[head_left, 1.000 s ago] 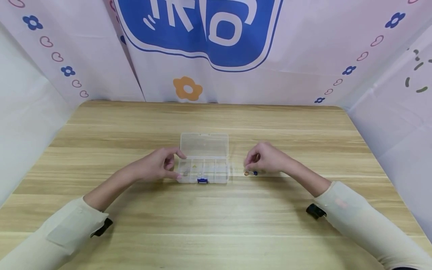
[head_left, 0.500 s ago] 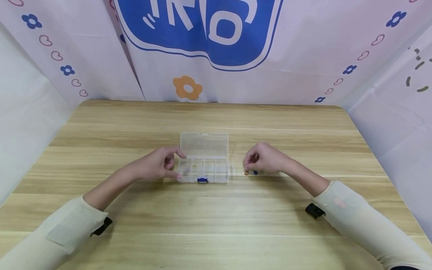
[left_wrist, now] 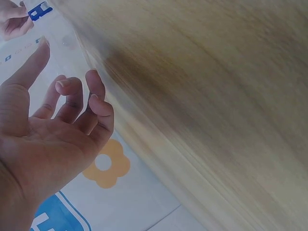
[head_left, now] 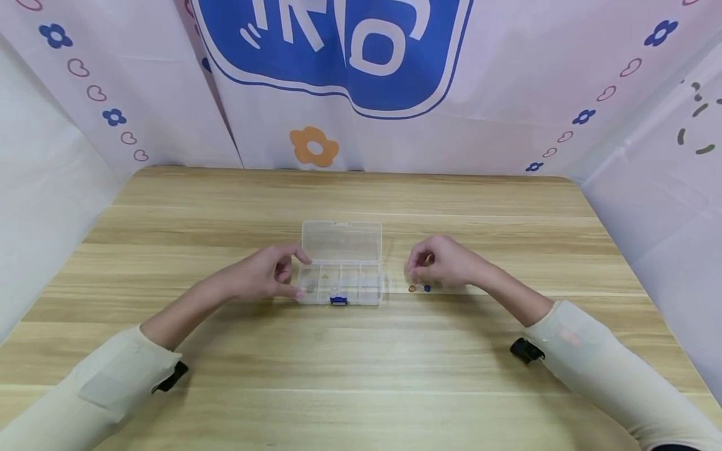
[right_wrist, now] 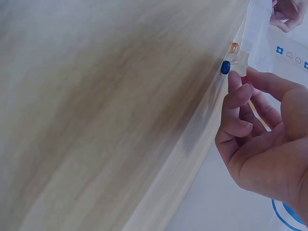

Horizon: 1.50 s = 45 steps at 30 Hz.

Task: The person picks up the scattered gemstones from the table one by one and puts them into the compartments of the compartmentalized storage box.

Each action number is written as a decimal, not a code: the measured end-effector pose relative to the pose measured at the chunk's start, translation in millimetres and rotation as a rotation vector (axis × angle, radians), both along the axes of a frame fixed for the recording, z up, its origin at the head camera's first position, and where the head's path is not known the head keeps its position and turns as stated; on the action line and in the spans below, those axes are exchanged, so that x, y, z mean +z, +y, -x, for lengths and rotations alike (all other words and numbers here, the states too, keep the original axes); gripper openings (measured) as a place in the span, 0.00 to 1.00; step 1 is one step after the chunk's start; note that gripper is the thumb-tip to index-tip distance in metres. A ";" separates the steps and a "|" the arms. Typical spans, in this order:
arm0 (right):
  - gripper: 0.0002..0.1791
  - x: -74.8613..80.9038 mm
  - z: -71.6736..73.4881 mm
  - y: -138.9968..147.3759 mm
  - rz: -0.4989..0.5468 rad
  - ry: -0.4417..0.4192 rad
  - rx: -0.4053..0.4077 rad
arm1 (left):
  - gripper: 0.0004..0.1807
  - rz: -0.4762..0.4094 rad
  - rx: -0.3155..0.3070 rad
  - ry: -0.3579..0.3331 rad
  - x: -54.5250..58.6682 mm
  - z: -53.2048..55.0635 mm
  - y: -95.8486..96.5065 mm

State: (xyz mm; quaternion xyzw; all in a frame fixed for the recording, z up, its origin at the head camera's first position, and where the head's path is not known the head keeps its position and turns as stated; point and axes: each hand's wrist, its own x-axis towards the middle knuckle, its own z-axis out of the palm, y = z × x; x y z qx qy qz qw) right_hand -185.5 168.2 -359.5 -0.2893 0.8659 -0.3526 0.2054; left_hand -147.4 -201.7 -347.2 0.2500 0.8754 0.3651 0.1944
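Note:
A clear plastic compartment box (head_left: 369,291) with a blue latch (head_left: 338,300) stands with its lid (head_left: 341,241) raised toward the back. My left hand (head_left: 271,274) holds its left end, index finger at the back edge and thumb at the front left corner. Small pieces show inside the left compartments. Right of the box, my right hand (head_left: 442,262) has thumb and index fingertips close together, just over small beads; I cannot tell whether a bead is between them. An orange bead (right_wrist: 234,47) and a dark blue bead (right_wrist: 225,67) lie near those fingertips, with a pale piece between them.
The wooden table (head_left: 350,363) extends around the box and toward its front edge. Behind it hangs a white printed curtain (head_left: 271,119), with more white cloth at both sides. Black cameras are strapped at the left sleeve (head_left: 141,369) and right sleeve (head_left: 575,338).
The right hand has shifted only slightly over the beads, and its fingertips now sit a little higher above them. The left hand and the box stay in place.

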 end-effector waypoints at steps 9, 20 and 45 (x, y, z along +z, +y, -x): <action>0.05 1.1 1.7 -0.2 0.026 0.027 -0.019 | 0.28 -0.001 -0.003 -0.003 -0.4 0.5 -0.1; 0.03 3.0 2.0 -2.0 0.019 0.019 -0.062 | 0.28 -0.004 -0.005 -0.005 1.5 -1.1 0.9; 0.02 10.0 -4.7 -9.2 0.052 0.039 -0.047 | 0.28 0.002 -0.004 -0.016 1.2 -0.1 0.5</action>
